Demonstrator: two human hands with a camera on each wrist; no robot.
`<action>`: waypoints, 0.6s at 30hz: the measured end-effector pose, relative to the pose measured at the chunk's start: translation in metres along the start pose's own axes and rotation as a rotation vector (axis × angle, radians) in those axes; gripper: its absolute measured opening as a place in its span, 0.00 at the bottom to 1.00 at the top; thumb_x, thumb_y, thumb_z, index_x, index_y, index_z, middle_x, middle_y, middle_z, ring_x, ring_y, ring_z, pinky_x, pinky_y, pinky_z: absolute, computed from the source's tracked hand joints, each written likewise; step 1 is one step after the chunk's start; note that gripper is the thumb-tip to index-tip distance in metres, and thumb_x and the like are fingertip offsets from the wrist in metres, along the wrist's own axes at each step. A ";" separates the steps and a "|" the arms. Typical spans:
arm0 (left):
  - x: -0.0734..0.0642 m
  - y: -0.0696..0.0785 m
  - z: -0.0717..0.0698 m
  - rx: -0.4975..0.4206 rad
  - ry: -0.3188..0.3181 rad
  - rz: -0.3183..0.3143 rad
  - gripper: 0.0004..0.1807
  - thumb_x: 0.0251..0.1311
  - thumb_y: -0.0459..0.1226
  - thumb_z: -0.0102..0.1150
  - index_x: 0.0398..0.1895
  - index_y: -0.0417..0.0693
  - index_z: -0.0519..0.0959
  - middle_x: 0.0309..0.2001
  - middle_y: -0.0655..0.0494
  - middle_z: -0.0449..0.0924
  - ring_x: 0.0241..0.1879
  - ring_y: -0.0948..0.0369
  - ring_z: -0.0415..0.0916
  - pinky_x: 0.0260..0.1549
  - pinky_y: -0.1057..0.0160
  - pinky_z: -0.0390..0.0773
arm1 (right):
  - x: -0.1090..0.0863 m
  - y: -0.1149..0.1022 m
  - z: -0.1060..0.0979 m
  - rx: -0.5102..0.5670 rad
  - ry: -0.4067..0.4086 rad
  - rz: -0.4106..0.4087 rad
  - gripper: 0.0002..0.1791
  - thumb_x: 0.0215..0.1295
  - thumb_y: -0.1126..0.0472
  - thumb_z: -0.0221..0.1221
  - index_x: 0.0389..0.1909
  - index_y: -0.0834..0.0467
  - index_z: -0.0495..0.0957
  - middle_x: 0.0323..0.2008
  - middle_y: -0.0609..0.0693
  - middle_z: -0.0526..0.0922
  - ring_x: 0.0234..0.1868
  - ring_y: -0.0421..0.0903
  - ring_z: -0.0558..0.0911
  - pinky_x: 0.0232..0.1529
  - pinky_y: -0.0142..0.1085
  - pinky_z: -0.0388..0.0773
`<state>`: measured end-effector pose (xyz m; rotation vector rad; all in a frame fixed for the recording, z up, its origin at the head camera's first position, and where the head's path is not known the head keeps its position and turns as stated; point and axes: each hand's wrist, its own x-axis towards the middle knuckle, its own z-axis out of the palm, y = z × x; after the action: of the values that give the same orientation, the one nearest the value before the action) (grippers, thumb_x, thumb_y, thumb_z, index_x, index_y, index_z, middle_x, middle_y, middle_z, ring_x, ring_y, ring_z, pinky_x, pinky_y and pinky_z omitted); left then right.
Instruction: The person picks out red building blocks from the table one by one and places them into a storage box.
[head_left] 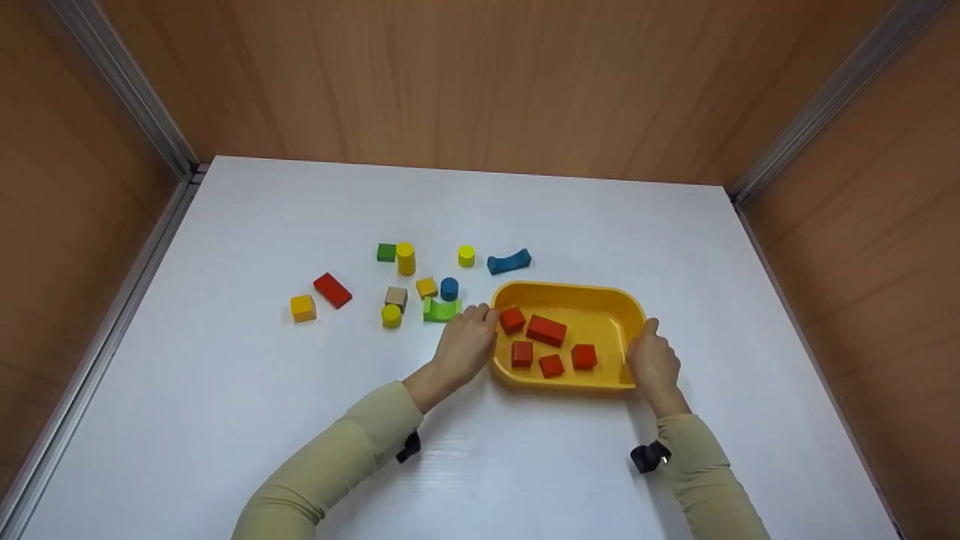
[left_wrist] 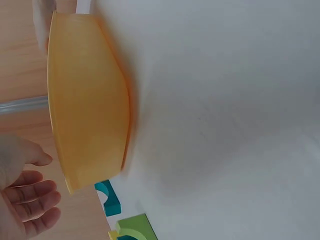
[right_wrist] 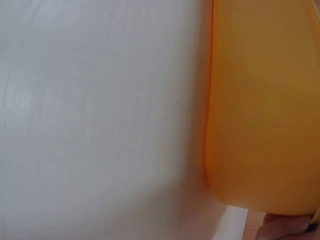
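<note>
A yellow plastic tray (head_left: 592, 319) with rounded corners is on the white table and holds several red blocks (head_left: 546, 331). At its right end, my right hand (head_left: 654, 365) grips the rim; fingers (right_wrist: 283, 227) show under the lip in the right wrist view. My left hand (head_left: 468, 343) is by the tray's left end. In the left wrist view its fingers (left_wrist: 37, 199) are loosely bent, with a small gap to the tray's wall (left_wrist: 87, 100). Just beyond that hand lies a light green arch block (head_left: 441, 310).
Left of the tray are scattered yellow cylinders (head_left: 406, 259), a blue cylinder (head_left: 449, 289), a yellow cube (head_left: 303, 308), a red block (head_left: 332, 290) and a green block (head_left: 386, 253). A blue curved block (head_left: 509, 262) lies behind the tray. Wooden panels (head_left: 480, 82) enclose the table.
</note>
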<state>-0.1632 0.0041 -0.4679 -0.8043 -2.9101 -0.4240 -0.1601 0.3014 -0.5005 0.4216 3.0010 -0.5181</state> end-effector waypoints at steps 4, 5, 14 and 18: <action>-0.006 -0.015 -0.002 0.002 0.010 -0.037 0.17 0.57 0.37 0.55 0.48 0.40 0.69 0.40 0.48 0.71 0.39 0.56 0.69 0.39 0.62 0.74 | 0.001 0.001 0.000 -0.005 0.000 0.001 0.17 0.62 0.65 0.41 0.49 0.71 0.54 0.20 0.61 0.72 0.17 0.51 0.71 0.15 0.42 0.68; -0.006 -0.019 -0.002 0.009 0.012 -0.045 0.17 0.56 0.37 0.55 0.48 0.40 0.69 0.40 0.48 0.71 0.40 0.55 0.68 0.40 0.61 0.73 | 0.001 0.001 0.000 -0.004 -0.002 0.003 0.17 0.62 0.65 0.41 0.49 0.71 0.54 0.20 0.61 0.72 0.17 0.51 0.71 0.15 0.42 0.68; -0.017 -0.052 -0.005 0.101 0.050 -0.117 0.19 0.55 0.34 0.55 0.50 0.38 0.67 0.48 0.44 0.68 0.48 0.51 0.66 0.42 0.56 0.71 | 0.000 0.002 0.001 -0.008 0.041 -0.029 0.18 0.61 0.65 0.42 0.48 0.71 0.55 0.18 0.61 0.73 0.16 0.53 0.73 0.14 0.44 0.69; -0.022 -0.069 -0.010 0.094 0.054 -0.146 0.20 0.55 0.33 0.55 0.51 0.36 0.66 0.50 0.42 0.66 0.49 0.50 0.64 0.47 0.54 0.68 | -0.001 0.001 0.001 -0.010 0.056 -0.027 0.18 0.60 0.64 0.42 0.48 0.71 0.55 0.19 0.63 0.74 0.16 0.54 0.74 0.15 0.46 0.69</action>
<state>-0.1800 -0.0657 -0.4787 -0.5611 -2.9232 -0.3124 -0.1589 0.3019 -0.5013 0.4014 3.0653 -0.5014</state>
